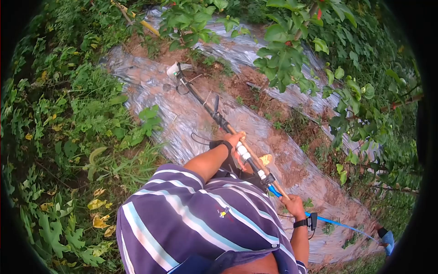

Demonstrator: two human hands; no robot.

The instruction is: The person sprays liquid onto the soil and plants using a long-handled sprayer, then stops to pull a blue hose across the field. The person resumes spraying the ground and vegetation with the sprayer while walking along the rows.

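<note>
In the head view, a long pole (221, 120) is slanting across the middle, over a silvery sheet (150, 91) strewn with soil. Its white head (173, 70) is lying at the far end; whether it is touching the sheet, I cannot tell. A blue hose (335, 222) is trailing away from the near end, toward something blue (388, 241) at the edge, too small to make out.

The hands are sitting well apart along the pole, probably because something this long is balancing better on two supports: the left hand (235, 139) is likely carrying the weight near the middle, and the right hand (294, 205) is likely steadying the near end, beside the hose. Whether that hand is also holding the hose, I cannot tell.

The left forearm is reaching forward from the striped shirt (205, 219), its fingers wrapping around the pole just beside the white fittings (243, 150). The right arm is bending close to the body, its fingers curling around the wooden end. Leafy branches (292, 59) are hanging at the upper right, apart from both hands.
</note>
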